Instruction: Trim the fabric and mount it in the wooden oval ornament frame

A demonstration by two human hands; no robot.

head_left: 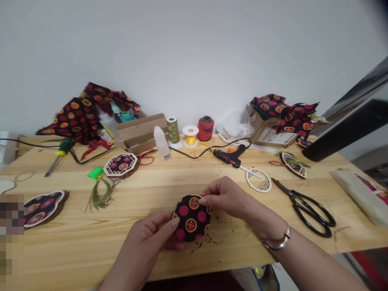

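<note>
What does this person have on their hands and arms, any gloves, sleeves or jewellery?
No gloves: the left hand and right hand are bare, and neither forearm shows a sleeve in view. The only thing worn is a thin silver-coloured bangle on the right wrist. No rings show.

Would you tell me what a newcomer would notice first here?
The round fabric-covered disc, black with red and orange circles, is held by the left hand and right hand at the near edge of the table. A matching fabric heap sits back left; black scissors lie at right.
</note>
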